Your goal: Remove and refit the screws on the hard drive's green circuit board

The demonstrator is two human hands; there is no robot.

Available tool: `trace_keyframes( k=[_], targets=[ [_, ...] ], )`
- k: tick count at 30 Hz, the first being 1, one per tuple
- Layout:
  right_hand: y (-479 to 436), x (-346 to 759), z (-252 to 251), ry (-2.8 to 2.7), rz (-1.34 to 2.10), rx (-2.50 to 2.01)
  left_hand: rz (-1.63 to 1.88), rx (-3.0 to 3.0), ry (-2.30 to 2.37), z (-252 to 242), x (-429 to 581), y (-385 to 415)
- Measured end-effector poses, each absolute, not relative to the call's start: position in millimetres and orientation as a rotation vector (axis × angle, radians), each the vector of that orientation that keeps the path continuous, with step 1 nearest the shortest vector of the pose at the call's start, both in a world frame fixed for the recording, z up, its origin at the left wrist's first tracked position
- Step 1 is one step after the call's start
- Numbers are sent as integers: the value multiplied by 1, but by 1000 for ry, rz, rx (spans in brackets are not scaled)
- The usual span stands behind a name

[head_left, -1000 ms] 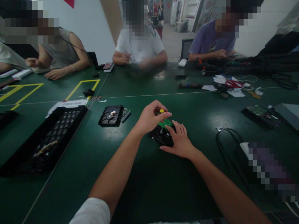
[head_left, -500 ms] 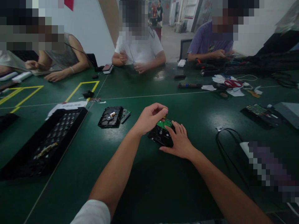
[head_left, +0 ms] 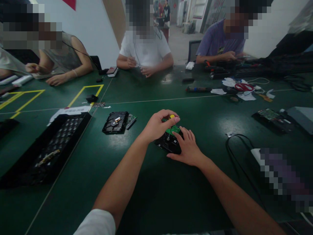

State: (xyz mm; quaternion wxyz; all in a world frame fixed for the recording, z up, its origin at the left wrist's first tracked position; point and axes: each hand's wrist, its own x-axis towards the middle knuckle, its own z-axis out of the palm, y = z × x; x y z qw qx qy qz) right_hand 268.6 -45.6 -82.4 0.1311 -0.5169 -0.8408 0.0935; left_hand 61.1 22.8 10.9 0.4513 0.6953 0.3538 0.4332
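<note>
A black hard drive point(head_left: 168, 142) with a green circuit board point(head_left: 173, 129) lies on the table in front of me. My left hand point(head_left: 161, 123) is closed around a small screwdriver point(head_left: 172, 116), whose yellow end shows between thumb and fingers above the board; its tip is hidden. From the right side, my right hand point(head_left: 187, 145) grips the drive with thumb and fingers spread around its edge. To the left sits a second hard drive point(head_left: 115, 123), with a loose circuit board point(head_left: 131, 121) against its right side.
A long black tray point(head_left: 73, 143) stands at the left on the green table point(head_left: 146, 195). At the right are another drive with a board point(head_left: 272, 120), a grey box point(head_left: 302, 119) and a black cable point(head_left: 228, 147). Three people sit across the table, near red-handled scissors point(head_left: 244, 87).
The fingers of my left hand have shifted slightly to the right, and the screwdriver's yellow end now shows more. My right hand and the hard drive stay in place.
</note>
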Motion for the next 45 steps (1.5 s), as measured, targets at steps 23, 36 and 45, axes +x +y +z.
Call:
trace_keyframes(
  k=[23,36,45],
  targets=[
    [-46,270,-84,-2437,254,-1473,1132,1510,867,12,56,27],
    [-46,268,-82,-2449,259,-1493,1131,1667,903,11,57,26],
    [-46,269,-83,-2430,265,-1485,1108,1591,861,13,61,24]
  ],
)
